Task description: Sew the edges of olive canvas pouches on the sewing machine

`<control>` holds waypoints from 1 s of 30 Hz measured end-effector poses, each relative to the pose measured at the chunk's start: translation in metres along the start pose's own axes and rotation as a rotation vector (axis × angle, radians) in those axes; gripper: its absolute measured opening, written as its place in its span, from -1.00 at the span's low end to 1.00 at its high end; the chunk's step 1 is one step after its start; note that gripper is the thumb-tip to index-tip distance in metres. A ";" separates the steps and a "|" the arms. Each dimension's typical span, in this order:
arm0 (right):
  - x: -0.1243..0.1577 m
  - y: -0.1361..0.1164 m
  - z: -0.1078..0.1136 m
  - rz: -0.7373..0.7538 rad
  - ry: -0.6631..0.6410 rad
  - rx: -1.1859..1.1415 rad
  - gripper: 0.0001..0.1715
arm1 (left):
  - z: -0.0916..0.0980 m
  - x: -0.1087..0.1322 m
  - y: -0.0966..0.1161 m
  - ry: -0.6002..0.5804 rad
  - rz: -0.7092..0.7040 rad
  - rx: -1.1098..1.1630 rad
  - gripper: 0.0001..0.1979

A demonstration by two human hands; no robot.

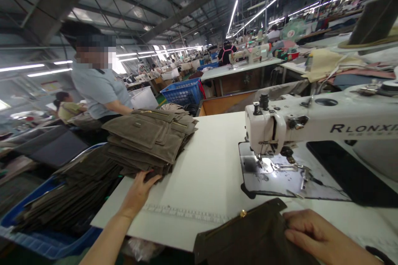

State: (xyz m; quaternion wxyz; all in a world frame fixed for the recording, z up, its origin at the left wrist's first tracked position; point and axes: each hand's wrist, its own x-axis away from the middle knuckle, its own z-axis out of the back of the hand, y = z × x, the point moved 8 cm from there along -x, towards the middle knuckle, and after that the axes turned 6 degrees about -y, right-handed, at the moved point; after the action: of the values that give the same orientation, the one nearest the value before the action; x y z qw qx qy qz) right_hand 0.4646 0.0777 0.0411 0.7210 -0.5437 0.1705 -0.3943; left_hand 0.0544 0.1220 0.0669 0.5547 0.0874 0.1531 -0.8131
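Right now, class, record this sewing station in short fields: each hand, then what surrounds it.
Left hand: touching a stack of olive fabric pieces
Right hand: on a dark olive fabric piece with a brass-coloured fitting
Beside: white table; industrial sewing machine
Nearby: blue crate; co-worker
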 end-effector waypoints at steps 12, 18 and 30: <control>0.008 -0.033 -0.010 0.116 0.010 0.014 -0.61 | 0.067 -0.046 0.153 -0.228 -0.036 0.454 -0.71; 0.004 -0.059 -0.010 0.204 0.087 0.089 -0.67 | 0.073 -0.099 0.266 -0.637 -0.248 0.965 -0.66; 0.020 -0.057 0.001 0.072 0.098 0.168 -0.64 | 0.048 -0.102 0.277 -0.832 -0.038 1.297 -0.76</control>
State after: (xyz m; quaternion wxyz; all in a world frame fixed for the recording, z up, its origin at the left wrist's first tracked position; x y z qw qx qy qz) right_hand 0.4560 0.0577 0.0975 0.7685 -0.4550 0.1913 -0.4071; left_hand 0.3511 0.1010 0.1011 0.3904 0.0794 -0.5740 -0.7154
